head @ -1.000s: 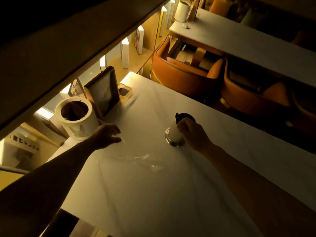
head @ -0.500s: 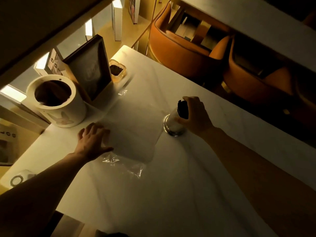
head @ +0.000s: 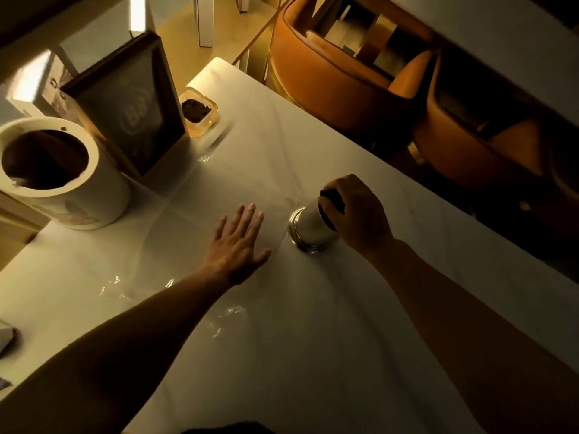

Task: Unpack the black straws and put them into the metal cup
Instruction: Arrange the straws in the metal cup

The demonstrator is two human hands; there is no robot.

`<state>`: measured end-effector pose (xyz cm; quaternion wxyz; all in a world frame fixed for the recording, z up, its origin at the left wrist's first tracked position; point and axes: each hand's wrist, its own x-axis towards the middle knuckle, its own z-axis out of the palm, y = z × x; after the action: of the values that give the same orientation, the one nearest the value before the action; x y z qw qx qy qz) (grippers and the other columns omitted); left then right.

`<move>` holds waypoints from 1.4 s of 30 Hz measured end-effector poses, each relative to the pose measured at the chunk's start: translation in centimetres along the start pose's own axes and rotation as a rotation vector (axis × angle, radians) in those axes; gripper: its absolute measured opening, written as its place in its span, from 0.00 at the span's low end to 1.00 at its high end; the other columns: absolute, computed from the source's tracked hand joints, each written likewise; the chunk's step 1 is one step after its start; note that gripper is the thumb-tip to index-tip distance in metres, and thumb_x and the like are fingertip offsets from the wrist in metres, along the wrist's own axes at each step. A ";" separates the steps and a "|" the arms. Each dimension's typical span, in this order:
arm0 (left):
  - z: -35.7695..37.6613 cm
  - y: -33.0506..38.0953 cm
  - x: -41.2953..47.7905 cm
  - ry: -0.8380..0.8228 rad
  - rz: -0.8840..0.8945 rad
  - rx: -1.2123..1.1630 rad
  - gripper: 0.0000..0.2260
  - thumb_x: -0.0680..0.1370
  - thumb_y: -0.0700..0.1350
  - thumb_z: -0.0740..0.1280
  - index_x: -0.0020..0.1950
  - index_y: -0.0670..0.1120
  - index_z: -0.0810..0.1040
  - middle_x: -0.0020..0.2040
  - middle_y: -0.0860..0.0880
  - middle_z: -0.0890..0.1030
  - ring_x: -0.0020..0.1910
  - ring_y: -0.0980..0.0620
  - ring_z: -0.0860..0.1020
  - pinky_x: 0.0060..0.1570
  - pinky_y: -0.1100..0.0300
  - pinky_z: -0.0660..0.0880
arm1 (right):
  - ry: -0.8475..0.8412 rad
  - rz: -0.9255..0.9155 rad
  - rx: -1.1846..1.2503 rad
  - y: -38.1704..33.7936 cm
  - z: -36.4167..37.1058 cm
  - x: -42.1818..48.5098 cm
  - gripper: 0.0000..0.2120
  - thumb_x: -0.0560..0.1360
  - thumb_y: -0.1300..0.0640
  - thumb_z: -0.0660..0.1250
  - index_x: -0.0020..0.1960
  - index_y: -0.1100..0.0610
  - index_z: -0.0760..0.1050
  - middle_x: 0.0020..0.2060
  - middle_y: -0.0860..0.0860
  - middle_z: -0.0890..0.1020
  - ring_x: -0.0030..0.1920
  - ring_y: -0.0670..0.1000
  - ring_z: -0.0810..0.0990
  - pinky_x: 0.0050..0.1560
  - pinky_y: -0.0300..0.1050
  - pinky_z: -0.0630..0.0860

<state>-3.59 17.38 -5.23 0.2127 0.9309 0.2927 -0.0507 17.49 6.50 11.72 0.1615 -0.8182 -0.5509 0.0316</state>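
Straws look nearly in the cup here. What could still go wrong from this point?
The right hand grips the black straws at the rim of the metal cup; a sideways push might tip it. The clear wrapper lies loose near the left hand and could slide off the table.

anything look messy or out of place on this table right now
Only the clear plastic wrapper, which lies crumpled and loose on the table under the left forearm. The metal cup stands upright with black straws in it, the right hand on its top. The left hand lies flat beside it. Nothing looks spilled.
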 end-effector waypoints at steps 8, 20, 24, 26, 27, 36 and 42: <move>3.0 -0.2 0.4 0.042 0.007 0.092 0.39 0.80 0.72 0.42 0.85 0.52 0.40 0.85 0.47 0.42 0.84 0.46 0.38 0.81 0.39 0.42 | 0.166 0.094 0.140 2.9 -0.8 -1.1 0.06 0.80 0.57 0.66 0.51 0.60 0.78 0.47 0.55 0.81 0.47 0.48 0.78 0.44 0.35 0.73; 2.6 -0.3 1.1 0.018 -0.008 0.116 0.39 0.79 0.74 0.37 0.84 0.53 0.37 0.85 0.48 0.38 0.83 0.47 0.36 0.81 0.40 0.39 | 0.195 0.152 0.152 5.7 -2.7 -3.0 0.09 0.80 0.59 0.66 0.55 0.62 0.80 0.49 0.56 0.83 0.45 0.48 0.80 0.43 0.26 0.70; 2.8 -0.4 1.1 0.005 -0.008 0.120 0.39 0.78 0.74 0.36 0.83 0.54 0.34 0.85 0.48 0.37 0.83 0.47 0.34 0.81 0.40 0.38 | 0.150 0.175 0.150 5.5 -3.2 -2.9 0.11 0.78 0.59 0.68 0.59 0.62 0.80 0.52 0.56 0.82 0.47 0.51 0.80 0.42 0.31 0.73; 2.8 -0.4 1.1 0.017 -0.011 0.125 0.39 0.79 0.74 0.36 0.84 0.54 0.34 0.85 0.48 0.38 0.83 0.47 0.35 0.81 0.41 0.38 | 0.149 0.202 0.149 4.7 -3.5 -2.3 0.13 0.78 0.57 0.68 0.61 0.60 0.78 0.54 0.55 0.81 0.49 0.51 0.78 0.43 0.39 0.75; 2.9 -0.3 1.1 0.024 -0.012 0.129 0.39 0.79 0.74 0.37 0.84 0.54 0.35 0.85 0.48 0.39 0.83 0.47 0.36 0.81 0.41 0.38 | 0.154 0.193 0.135 4.3 -3.7 -1.8 0.13 0.78 0.57 0.68 0.61 0.60 0.78 0.54 0.55 0.81 0.50 0.52 0.78 0.44 0.43 0.76; 3.1 -0.5 1.3 0.003 -0.013 0.117 0.39 0.79 0.75 0.38 0.82 0.56 0.31 0.84 0.49 0.36 0.82 0.48 0.32 0.81 0.41 0.36 | -0.131 -0.150 -0.096 -0.3 -2.4 3.7 0.14 0.75 0.51 0.73 0.57 0.56 0.80 0.51 0.54 0.81 0.51 0.52 0.77 0.47 0.39 0.71; 3.0 -0.5 1.3 0.013 -0.020 0.127 0.39 0.78 0.74 0.37 0.83 0.54 0.34 0.85 0.48 0.37 0.83 0.47 0.34 0.81 0.41 0.39 | -0.182 -0.143 -0.130 0.0 -3.0 4.1 0.10 0.78 0.52 0.67 0.49 0.59 0.79 0.44 0.54 0.82 0.45 0.50 0.79 0.44 0.38 0.72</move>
<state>-2.70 17.13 -8.36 0.1508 0.9399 0.2995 -0.0651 19.77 9.59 15.11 0.0592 -0.7792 -0.6213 0.0583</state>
